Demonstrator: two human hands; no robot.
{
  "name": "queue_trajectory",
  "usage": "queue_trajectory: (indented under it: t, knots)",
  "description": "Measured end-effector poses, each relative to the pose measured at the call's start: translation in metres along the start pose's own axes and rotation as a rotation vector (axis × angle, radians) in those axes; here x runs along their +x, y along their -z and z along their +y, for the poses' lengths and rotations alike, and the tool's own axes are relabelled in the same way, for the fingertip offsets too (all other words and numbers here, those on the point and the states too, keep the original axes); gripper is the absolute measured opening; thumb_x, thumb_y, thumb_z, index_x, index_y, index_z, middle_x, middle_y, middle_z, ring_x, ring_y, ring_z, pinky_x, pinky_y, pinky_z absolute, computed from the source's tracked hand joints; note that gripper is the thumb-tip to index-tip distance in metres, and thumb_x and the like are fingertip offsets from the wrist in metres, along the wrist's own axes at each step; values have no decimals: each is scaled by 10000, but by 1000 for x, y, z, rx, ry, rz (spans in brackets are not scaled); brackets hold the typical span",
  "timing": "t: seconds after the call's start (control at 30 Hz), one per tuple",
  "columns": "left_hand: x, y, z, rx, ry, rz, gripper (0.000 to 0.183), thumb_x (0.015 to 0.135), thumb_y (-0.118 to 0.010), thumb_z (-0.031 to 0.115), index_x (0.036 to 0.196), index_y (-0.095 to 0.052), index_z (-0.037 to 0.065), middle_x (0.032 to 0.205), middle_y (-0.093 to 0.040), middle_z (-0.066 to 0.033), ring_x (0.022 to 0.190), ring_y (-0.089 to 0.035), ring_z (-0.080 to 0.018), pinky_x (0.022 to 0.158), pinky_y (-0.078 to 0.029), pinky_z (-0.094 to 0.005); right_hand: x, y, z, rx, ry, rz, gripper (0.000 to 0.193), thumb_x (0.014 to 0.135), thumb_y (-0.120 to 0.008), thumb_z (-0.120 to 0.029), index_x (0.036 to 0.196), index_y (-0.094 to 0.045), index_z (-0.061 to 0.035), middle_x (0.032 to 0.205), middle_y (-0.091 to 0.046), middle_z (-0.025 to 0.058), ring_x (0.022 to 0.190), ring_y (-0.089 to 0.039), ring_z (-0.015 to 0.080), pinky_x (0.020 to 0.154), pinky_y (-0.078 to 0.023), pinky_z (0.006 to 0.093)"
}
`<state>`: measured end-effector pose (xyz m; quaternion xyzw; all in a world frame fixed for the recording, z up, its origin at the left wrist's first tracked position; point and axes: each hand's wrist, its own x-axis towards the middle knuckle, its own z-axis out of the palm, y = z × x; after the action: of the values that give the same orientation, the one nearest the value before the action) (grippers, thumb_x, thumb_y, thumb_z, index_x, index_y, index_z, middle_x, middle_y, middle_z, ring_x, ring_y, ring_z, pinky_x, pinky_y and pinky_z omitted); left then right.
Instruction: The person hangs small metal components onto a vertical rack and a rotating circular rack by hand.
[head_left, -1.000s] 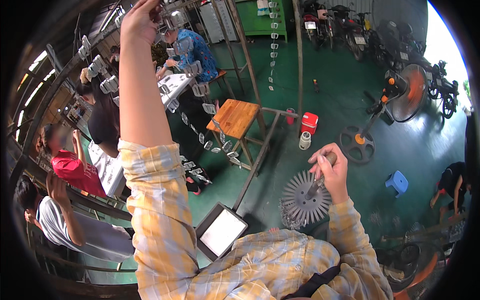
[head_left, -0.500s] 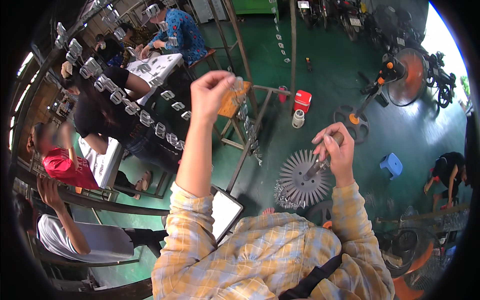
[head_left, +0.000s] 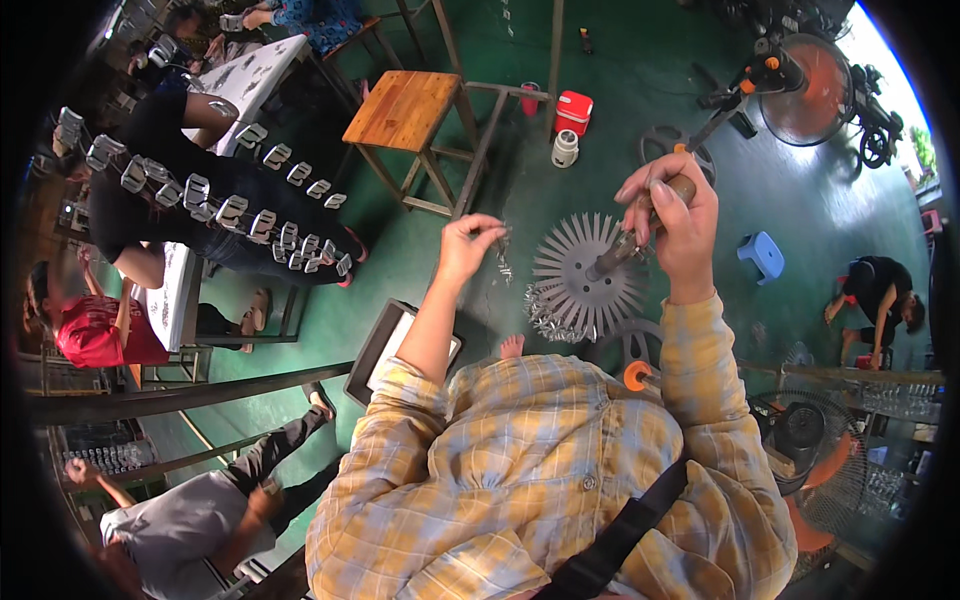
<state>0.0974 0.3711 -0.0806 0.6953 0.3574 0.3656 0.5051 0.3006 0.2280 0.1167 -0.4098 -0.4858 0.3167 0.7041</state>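
1. The hands are apart: the left hand is on the near side of the wooden stool, the right hand higher and further right.
2. The left hand pinches a short strand of small metal pieces between thumb and fingers; the strand hangs down beside the disc.
3. The right hand is curled around a brown handle; metal shows below its fingers.
4. The disc, grey with radial fins, lies between and below the hands. A post slants from its middle toward the right hand; I cannot tell whether it joins the handle.
5. Small metal bits cluster along the disc's near-left edge.
6. A black-rimmed tray is beside the left forearm, partly covered by it.
7. Further left, rows of metal loops hang in front of a person in black.
8. Ahead are the wooden stool, a red box and a pale flask.
9. To the right, a blue stool and a fan.
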Motion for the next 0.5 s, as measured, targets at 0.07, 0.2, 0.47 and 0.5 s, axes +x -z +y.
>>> queue_trajectory:
  t: [0.07,0.2,0.47,0.5]
  knots:
    - [-9,-7,-5,11,-1,-17,85,684,-672,28,763,-644,12,701,-619,-26,669,-547,-72,636,-432,-214,1,2,-1,6,-5,-8,132,817,-477,-118,812,-441,10,740,-570,129,414,-434,47,462,-426,201]
    - [-28,-18,-5,181,-22,-112,100,651,-679,38,747,-651,37,703,-616,-56,675,-560,-137,641,-440,-254,3,4,0,3,-7,-11,135,818,-474,-118,815,-439,12,741,-569,133,412,-433,49,462,-427,203]
    - [-42,-33,-20,264,-75,-188,112,627,-680,55,736,-657,70,680,-602,-55,657,-556,-173,632,-447,-273,4,5,2,18,5,-30,142,820,-473,-124,808,-435,13,733,-561,133,410,-430,53,461,-428,207]
    - [-43,-34,-21,261,-73,-196,112,627,-681,58,735,-658,73,682,-602,-55,658,-556,-172,632,-448,-274,4,5,1,18,6,-32,142,820,-473,-124,808,-435,13,733,-561,133,410,-430,53,461,-428,207]
